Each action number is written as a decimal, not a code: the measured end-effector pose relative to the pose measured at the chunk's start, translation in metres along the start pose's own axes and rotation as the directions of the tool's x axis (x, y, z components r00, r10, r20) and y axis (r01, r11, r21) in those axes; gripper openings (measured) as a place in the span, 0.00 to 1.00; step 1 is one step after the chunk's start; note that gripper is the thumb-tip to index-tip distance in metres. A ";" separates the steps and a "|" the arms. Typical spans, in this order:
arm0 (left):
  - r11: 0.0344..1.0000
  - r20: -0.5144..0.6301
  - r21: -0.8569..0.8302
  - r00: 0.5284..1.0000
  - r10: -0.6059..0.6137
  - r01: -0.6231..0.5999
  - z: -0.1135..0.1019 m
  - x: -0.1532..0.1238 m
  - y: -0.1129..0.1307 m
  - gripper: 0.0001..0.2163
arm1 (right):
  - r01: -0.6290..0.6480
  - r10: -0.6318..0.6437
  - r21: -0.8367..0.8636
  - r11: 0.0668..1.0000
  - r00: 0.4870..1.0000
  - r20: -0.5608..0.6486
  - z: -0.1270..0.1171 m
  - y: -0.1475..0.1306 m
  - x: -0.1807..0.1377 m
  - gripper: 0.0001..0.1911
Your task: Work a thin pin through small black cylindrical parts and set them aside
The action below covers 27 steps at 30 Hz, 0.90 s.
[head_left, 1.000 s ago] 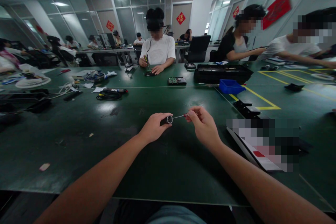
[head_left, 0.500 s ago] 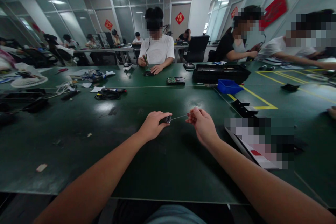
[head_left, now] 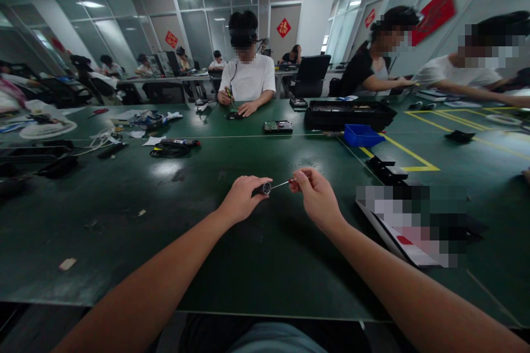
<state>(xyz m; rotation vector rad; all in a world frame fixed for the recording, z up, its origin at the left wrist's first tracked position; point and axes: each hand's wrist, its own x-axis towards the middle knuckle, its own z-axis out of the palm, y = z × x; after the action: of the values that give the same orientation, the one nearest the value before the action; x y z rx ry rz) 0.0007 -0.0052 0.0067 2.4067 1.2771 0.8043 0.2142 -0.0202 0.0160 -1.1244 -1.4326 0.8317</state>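
My left hand [head_left: 240, 197] is closed around a small black cylinder [head_left: 263, 188] with a shiny round end face, held just above the green table [head_left: 207, 242]. My right hand [head_left: 315, 196] pinches the reddish handle of a thin screwdriver [head_left: 286, 182]. Its metal shaft points left and its tip meets the cylinder's end face. Both hands hover over the middle of the table, close together.
A blue bin [head_left: 361, 135] and a long black tray [head_left: 348, 114] stand further back on the right, with small black parts [head_left: 387, 171] near yellow floor-style lines. A cable bundle [head_left: 171, 148] lies at back left. Other people sit working across and at the right.
My right hand has shifted slightly left, bringing the screwdriver closer in to the cylinder. The left hand has hardly moved.
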 end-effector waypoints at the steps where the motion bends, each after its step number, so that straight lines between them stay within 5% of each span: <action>1: 1.000 -0.008 0.003 1.000 0.000 0.000 0.000 0.000 0.000 0.17 | 0.018 -0.019 -0.028 0.999 1.000 -0.002 0.000 -0.002 -0.001 0.13; 27: 0.997 -0.068 0.009 0.995 -0.076 0.076 -0.001 0.001 0.001 0.18 | 0.054 -0.056 -0.075 0.996 0.998 -0.024 0.002 -0.002 -0.003 0.13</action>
<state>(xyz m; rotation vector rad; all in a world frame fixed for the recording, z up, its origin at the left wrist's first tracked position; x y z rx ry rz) 0.0017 -0.0053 0.0081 2.3425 1.3937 0.8659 0.2114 -0.0231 0.0170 -1.1430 -1.4767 0.7276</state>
